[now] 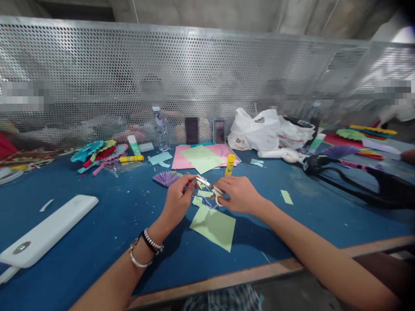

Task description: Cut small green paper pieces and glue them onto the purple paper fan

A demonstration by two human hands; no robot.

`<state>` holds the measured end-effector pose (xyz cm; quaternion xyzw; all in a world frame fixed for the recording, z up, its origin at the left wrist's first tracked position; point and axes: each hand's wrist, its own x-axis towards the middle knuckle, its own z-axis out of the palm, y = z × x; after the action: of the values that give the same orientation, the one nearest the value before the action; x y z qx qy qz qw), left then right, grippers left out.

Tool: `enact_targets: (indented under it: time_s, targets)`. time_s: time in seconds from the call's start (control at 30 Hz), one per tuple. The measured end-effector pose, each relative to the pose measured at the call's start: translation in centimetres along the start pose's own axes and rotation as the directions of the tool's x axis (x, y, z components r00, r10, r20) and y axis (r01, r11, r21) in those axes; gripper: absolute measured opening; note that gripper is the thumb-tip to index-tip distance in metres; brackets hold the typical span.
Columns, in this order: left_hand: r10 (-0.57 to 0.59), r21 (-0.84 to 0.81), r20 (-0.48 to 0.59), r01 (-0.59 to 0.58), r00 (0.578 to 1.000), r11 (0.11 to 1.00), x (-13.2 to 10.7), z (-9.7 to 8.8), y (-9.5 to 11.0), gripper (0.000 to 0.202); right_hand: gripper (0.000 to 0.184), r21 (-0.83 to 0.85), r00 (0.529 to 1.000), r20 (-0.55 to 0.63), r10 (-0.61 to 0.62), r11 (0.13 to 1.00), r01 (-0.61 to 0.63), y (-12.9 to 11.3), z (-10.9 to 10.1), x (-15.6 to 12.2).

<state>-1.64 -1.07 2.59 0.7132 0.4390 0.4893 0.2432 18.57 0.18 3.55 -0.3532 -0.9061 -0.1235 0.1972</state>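
Note:
My right hand [240,193] grips white-handled scissors [219,200], their blades pointing left toward my other hand. My left hand [177,198] is closed in a pinch at the blade tips; whatever lies between its fingers is too small to make out. Beneath both hands are green paper scraps [205,194] and a thin purple strip. A square of light green paper [214,225] lies just in front of them. Behind my left hand rests a pleated purple paper fan [166,178]. A yellow glue stick [230,164] stands upright behind my right hand.
Pink sheets [180,160] lie under a green sheet [203,158]. A water bottle [161,131], white plastic bags [254,129] and colourful pleated paper [97,154] line the back. A white power bank [52,229] lies left, a black bag [366,181] right.

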Motion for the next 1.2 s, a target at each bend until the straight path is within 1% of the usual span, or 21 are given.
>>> enact_targets:
  time_s: [0.17,0.23,0.3,0.4,0.47,0.5,0.53,0.57,0.6,0.63,0.67,0.7,0.73,0.77,0.8,0.87,0.9,0.93,1.0,1.1,1.2]
  targets:
    - [-0.028,-0.021,-0.014,0.027,1.0,0.999,0.3,0.0,-0.5,0.026,0.013,0.003,1.0,-0.015,0.016,1.0,-0.016,-0.1,-0.1,0.1]
    - [-0.021,0.048,-0.003,0.021,1.0,0.999,0.3,0.0,-0.6,0.027,0.014,0.004,0.997,-0.051,0.065,0.998,-0.065,0.1,-0.1,0.1]
    - [0.011,0.178,0.033,-0.016,0.999,0.984,0.3,0.0,-0.6,0.026,0.013,0.008,0.985,-0.097,0.142,0.99,-0.142,0.4,0.0,0.1]
    - [0.087,0.384,0.181,-0.152,0.98,0.911,0.0,-0.1,-0.3,0.024,0.01,0.044,0.957,-0.136,0.256,0.967,-0.252,0.7,0.1,0.2]
    - [0.111,0.485,0.335,-0.272,0.936,0.831,-0.3,-0.2,-0.2,0.024,0.009,0.1,0.941,-0.135,0.31,0.949,-0.298,0.8,0.1,0.2]
    - [0.105,0.516,0.42,-0.333,0.901,0.789,-0.4,-0.2,-0.2,0.025,0.008,0.156,0.94,-0.111,0.324,0.939,-0.305,0.8,0.1,0.2]
    - [0.088,0.535,0.499,-0.387,0.862,0.751,-0.5,-0.2,-0.3,0.028,0.009,0.243,0.946,-0.057,0.32,0.923,-0.298,0.8,0.1,0.2]
    - [0.067,0.54,0.568,-0.433,0.821,0.722,-0.6,-0.3,-0.3,0.029,0.01,0.358,0.957,0.033,0.288,0.89,-0.281,0.7,0.1,0.2]
    - [0.048,0.536,0.618,-0.465,0.785,0.705,-0.7,-0.2,-0.4,0.028,0.013,0.487,0.964,0.144,0.224,0.832,-0.266,0.6,0.0,0.2]
    - [0.035,0.53,0.648,-0.483,0.761,0.698,-0.7,-0.2,-0.4,0.026,0.015,0.604,0.958,0.253,0.136,0.752,-0.266,0.5,0.0,0.2]
    - [0.027,0.53,0.655,-0.485,0.755,0.696,-0.7,-0.2,-0.4,0.022,0.018,0.685,0.939,0.34,0.046,0.672,-0.281,0.4,0.0,0.3]
    - [0.023,0.537,0.649,-0.479,0.761,0.695,-0.7,-0.2,-0.4,0.019,0.019,0.723,0.918,0.397,-0.016,0.621,-0.302,0.4,0.1,0.3]
    - [0.021,0.545,0.638,-0.47,0.769,0.694,-0.7,-0.2,-0.3,0.017,0.019,0.718,0.905,0.425,-0.026,0.619,-0.319,0.4,0.2,0.3]
    - [0.019,0.552,0.627,-0.461,0.779,0.695,-0.7,-0.2,-0.2,0.016,0.019,0.673,0.905,0.425,0.015,0.664,-0.327,0.4,0.4,0.3]
    - [0.017,0.559,0.616,-0.452,0.788,0.695,-0.7,-0.2,-0.2,0.016,0.018,0.586,0.914,0.395,0.095,0.74,-0.33,0.5,0.5,0.3]
    - [0.017,0.565,0.597,-0.435,0.802,0.701,-0.6,-0.2,-0.1,0.015,0.017,0.317,0.924,0.276,0.263,0.883,-0.346,0.7,1.0,0.4]
    - [0.021,0.564,0.587,-0.428,0.809,0.706,-0.6,-0.1,-0.2,0.015,0.017,0.18,0.923,0.213,0.32,0.916,-0.359,0.8,1.2,0.4]
    - [0.026,0.564,0.576,-0.42,0.817,0.711,-0.6,-0.1,-0.3,0.015,0.017,0.072,0.92,0.166,0.356,0.926,-0.371,0.9,1.3,0.4]
    - [0.039,0.556,0.559,-0.409,0.828,0.723,-0.6,0.2,-0.7,0.016,0.019,-0.034,0.913,0.124,0.389,0.921,-0.388,0.9,1.6,0.5]
    - [0.045,0.525,0.548,-0.386,0.835,0.758,-0.6,0.6,-1.3,0.017,0.019,-0.051,0.908,0.096,0.408,0.913,-0.405,0.8,1.7,0.6]
    - [0.012,0.495,0.523,-0.315,0.852,0.81,-0.5,1.0,-1.9,0.016,0.018,-0.045,0.908,0.084,0.411,0.912,-0.408,0.5,1.8,0.6]
